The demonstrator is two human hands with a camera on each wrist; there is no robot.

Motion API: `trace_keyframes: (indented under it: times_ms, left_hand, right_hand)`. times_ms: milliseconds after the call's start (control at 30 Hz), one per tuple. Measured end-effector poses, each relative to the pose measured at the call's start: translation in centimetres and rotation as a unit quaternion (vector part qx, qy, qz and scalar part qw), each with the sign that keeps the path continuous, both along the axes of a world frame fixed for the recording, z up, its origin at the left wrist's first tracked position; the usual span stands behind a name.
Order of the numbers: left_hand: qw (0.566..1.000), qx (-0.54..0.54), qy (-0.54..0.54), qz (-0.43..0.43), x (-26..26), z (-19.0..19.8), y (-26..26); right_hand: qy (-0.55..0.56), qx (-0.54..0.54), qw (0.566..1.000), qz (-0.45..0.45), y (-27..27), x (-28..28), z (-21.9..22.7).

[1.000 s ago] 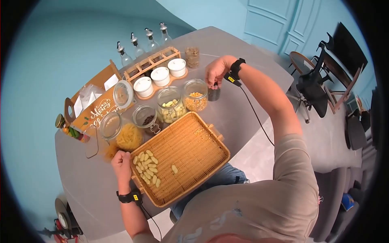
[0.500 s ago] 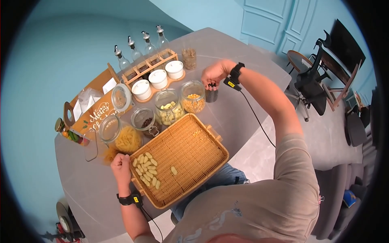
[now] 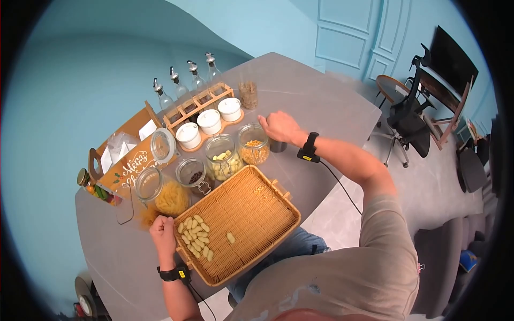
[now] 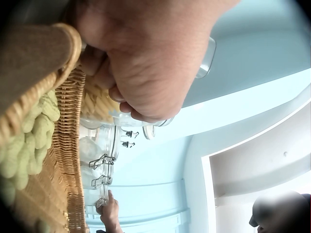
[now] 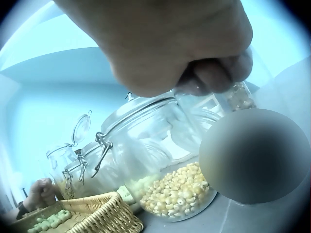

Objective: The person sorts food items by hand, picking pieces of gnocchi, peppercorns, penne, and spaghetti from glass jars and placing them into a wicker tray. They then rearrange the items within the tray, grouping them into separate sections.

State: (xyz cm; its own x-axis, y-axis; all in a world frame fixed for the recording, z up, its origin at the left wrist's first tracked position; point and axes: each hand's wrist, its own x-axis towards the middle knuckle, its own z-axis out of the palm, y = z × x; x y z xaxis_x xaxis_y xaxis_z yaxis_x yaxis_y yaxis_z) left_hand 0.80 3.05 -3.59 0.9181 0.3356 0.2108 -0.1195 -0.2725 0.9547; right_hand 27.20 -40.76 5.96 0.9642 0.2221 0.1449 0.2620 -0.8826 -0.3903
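Observation:
My left hand [image 3: 162, 234] grips the left rim of a wicker basket [image 3: 267, 243], its fingers curled at the edge in the left wrist view. Peanuts [image 3: 195, 235] lie along the basket's left side, one more near the middle, with a few corn kernels [image 3: 261, 190] at the far end. My right hand [image 3: 281, 127], palm down, is over a dark-filled glass jar [image 3: 277, 146], close beside a jar of corn kernels [image 3: 253, 152]. Its fingers [image 5: 214, 75] are curled in the right wrist view; the inside of the fist is hidden. A grey blur covers what is below it there.
Jars of peanuts [image 3: 225, 168], dark beans [image 3: 195, 177] and yellow pasta [image 3: 172, 198] line the basket's far side. Behind them stand white lidded pots [image 3: 209, 122], a wooden rack [image 3: 198, 104] with glass bottles, a wooden box [image 3: 126, 160] and a brown-filled jar [image 3: 248, 95].
Half a second ago small dark pieces showed at my right fingers by the jar mouth. That hand has since turned palm down, hiding them. My left hand stays at the basket; the head view tilts slightly.

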Motion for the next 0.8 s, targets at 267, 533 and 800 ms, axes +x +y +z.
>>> trace_keyframes:
  times_ms: [267, 533, 800]
  left_hand:
    - [0.997, 0.074, -0.018, 0.01, -0.3, 0.9, -0.6]
    - [0.998, 0.051, -0.022, 0.012, -0.2, 1.4, -1.2]
    - [1.0, 0.017, -0.022, -0.002, 0.1, 0.6, -0.8]
  right_hand:
    - [-0.093, 0.116, 0.989, -0.025, -1.0, 2.5, -2.6]
    - [-0.002, 0.299, 0.952, 0.07, 1.9, -2.1, 1.7]
    - [0.555, 0.273, 0.767, 0.172, 11.0, -12.6, -4.3]
